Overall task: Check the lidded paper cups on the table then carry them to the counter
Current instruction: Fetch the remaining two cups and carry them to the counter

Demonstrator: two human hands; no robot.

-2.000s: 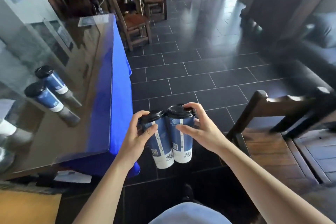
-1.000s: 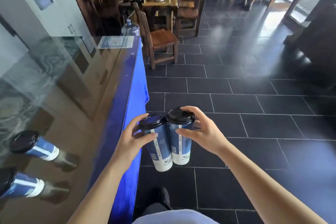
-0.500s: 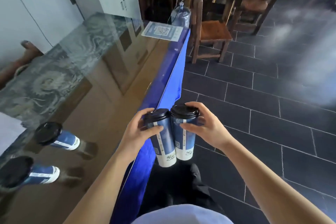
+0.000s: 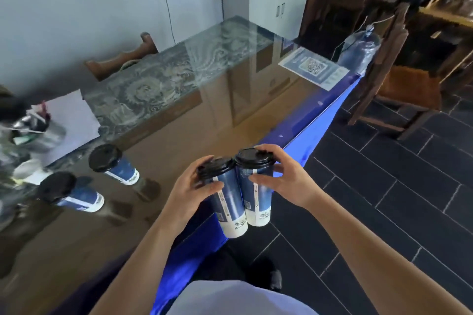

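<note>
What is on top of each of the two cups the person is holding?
A black lid caps the left cup; another black lid caps the right cup. The contents are hidden.

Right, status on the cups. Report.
Left hand shut on left cup, right hand on right cup. Pair upright, touching, over counter edge. Two lidded cups stand on counter. Nothing in the way.
</note>
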